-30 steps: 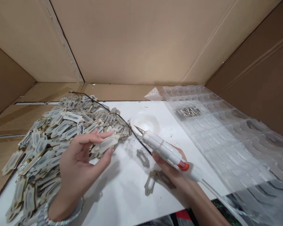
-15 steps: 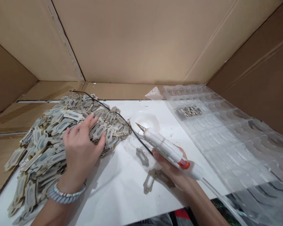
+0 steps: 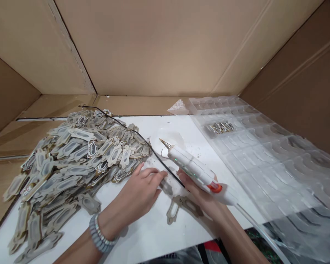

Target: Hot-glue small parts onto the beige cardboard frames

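Note:
A white hot glue gun with a brass nozzle and an orange-red trigger is gripped in my right hand. Its nozzle points up and left over a round pale dish, and a clear glue stick trails from its rear. My left hand has its fingers extended, over or at a small grey frame-shaped piece; whether they touch cannot be made out. Closer to me, two more pieces lie on the white board, one partly under my right hand. A large pile of such pieces spreads out on the left.
A black cord crosses from the pile towards my right hand. On the right stands a clear compartment tray holding small metal parts. A small clear bag sits behind. Cardboard walls surround the white board.
My left hand has come off the pile and moved right, to the grey piece near the middle of the board. My right hand stays almost in place with the glue gun.

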A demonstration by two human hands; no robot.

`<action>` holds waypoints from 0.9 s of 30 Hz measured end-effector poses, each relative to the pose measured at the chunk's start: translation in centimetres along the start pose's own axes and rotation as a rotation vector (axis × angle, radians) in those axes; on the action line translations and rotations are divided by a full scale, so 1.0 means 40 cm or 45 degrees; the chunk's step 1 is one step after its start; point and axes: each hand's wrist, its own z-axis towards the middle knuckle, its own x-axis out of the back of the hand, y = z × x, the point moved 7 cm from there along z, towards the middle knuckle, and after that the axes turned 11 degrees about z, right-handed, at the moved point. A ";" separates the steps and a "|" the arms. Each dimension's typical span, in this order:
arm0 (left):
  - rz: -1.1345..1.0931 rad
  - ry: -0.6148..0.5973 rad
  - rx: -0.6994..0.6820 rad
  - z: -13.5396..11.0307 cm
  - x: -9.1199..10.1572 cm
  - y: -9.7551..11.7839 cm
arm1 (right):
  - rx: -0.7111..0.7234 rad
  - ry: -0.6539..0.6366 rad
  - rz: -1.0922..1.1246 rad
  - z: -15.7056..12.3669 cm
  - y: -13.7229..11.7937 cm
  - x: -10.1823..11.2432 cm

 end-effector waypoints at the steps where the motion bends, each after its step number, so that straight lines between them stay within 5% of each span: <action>1: 0.010 0.006 0.002 0.000 0.002 -0.005 | -0.002 0.004 0.003 -0.001 0.000 0.000; 11: -0.015 0.174 0.166 -0.014 0.039 -0.053 | -0.052 0.028 0.005 -0.002 -0.006 0.002; 19: 0.269 0.693 0.285 -0.051 0.185 -0.110 | 0.329 -0.165 -0.103 -0.001 -0.027 -0.025; 27: 0.345 0.747 0.279 -0.064 0.207 -0.104 | 0.532 -0.394 -0.226 -0.005 -0.020 -0.056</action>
